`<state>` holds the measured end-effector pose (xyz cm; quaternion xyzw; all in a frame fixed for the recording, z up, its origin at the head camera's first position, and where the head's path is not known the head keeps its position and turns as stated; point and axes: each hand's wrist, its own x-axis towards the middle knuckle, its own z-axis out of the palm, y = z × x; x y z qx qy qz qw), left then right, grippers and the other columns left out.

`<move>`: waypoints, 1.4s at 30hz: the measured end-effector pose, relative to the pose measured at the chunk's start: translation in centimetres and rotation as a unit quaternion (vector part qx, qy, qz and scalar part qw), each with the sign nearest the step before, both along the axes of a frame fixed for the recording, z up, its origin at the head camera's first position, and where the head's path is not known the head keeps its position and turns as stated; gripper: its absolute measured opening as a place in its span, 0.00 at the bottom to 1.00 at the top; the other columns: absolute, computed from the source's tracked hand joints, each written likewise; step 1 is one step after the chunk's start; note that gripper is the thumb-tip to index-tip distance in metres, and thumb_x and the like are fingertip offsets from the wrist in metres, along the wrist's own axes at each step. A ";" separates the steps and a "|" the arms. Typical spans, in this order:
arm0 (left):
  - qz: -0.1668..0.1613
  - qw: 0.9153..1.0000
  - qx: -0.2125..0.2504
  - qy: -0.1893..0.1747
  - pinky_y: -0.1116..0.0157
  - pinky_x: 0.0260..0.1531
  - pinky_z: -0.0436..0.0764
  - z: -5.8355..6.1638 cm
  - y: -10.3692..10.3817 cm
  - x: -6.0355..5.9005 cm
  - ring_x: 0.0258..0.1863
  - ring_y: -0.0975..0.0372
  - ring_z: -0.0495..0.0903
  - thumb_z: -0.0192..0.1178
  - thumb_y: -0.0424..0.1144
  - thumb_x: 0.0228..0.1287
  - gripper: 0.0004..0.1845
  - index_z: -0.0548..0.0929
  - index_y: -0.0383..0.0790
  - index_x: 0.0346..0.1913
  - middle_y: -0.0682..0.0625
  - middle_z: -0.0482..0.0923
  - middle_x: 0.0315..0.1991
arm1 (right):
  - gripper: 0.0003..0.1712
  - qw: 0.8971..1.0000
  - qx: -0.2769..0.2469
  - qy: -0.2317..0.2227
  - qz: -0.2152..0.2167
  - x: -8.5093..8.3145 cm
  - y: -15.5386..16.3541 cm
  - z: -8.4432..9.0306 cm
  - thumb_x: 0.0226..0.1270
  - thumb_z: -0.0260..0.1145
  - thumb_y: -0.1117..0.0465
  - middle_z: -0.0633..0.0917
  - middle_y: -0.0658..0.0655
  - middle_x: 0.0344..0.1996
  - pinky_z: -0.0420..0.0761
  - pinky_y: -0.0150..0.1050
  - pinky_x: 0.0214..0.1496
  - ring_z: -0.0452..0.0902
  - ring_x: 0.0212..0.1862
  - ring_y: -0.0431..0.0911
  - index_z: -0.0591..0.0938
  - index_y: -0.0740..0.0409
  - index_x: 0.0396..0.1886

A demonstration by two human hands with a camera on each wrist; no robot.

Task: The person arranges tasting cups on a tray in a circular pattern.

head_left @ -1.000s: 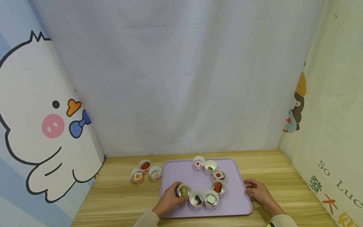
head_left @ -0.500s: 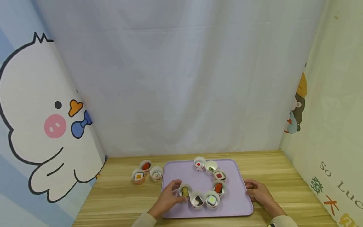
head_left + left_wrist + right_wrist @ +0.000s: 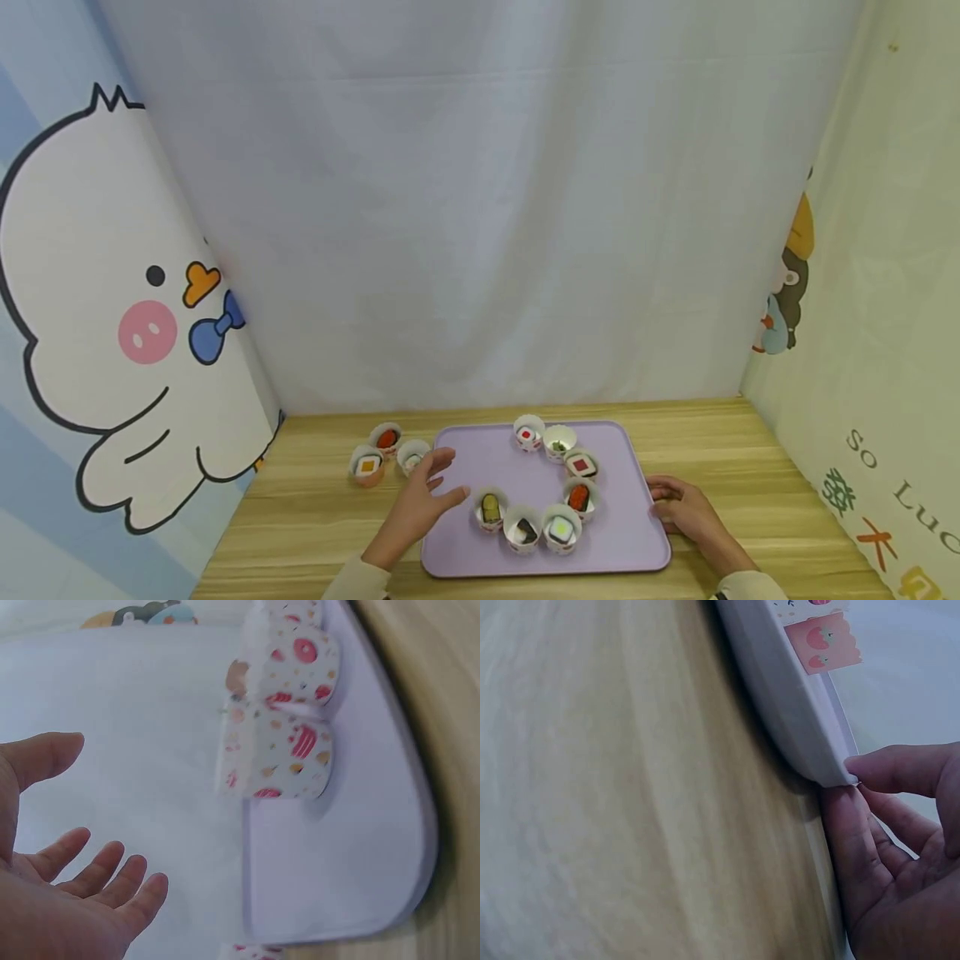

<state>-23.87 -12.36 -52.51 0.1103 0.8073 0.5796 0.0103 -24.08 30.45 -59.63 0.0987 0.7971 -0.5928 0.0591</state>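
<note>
A lilac tray bears several paper cups holding sushi pieces in a curved row. My left hand is empty, thumb and fingers spread, over the tray's left edge. In the left wrist view its fingers stand apart from the patterned cups. Right of it is the cup with the green-topped piece; beyond its fingertips, partly covered, is a white cup. My right hand pinches the tray's right rim, the thumb on the rim and other fingers against its outer side.
Beside the covered cup on the wooden table are a cup with an orange-topped piece and one with a red topping, left of the tray. A white curtain hangs behind; printed cloths flank the table.
My left hand has let go of the cup with the green-topped piece and moved left and away from me toward the cups off the tray. My right hand stays at the rim.
</note>
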 end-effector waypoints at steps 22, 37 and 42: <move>0.110 0.993 0.023 0.041 0.49 0.68 0.68 2.9 -7.0 -1.7 0.70 0.47 0.66 0.66 0.33 0.61 0.34 0.65 0.34 0.68 0.38 0.68 0.68 | 0.34 1.000 0.003 -0.004 -0.004 0.1 -0.1 0.2 0.50 0.64 0.77 0.82 0.56 0.38 0.85 0.42 0.34 0.80 0.36 0.44 0.72 0.74 0.62; 0.193 0.980 0.036 0.008 0.47 0.74 0.54 -0.3 -11.9 -3.0 0.76 0.47 0.50 0.69 0.38 0.60 0.47 0.50 0.37 0.75 0.38 0.52 0.76 | 0.33 1.000 0.001 -0.004 -0.003 0.0 -0.1 0.1 0.50 0.64 0.77 0.82 0.55 0.37 0.85 0.42 0.34 0.79 0.36 0.44 0.73 0.73 0.61; 0.215 0.976 0.038 -0.010 0.46 0.74 0.52 -2.6 -12.7 -3.6 0.77 0.46 0.47 0.69 0.39 0.59 0.51 0.45 0.38 0.77 0.38 0.49 0.77 | 0.33 1.000 0.002 -0.003 -0.005 0.0 -0.1 -0.1 0.50 0.64 0.77 0.82 0.56 0.38 0.85 0.42 0.34 0.79 0.36 0.44 0.73 0.73 0.61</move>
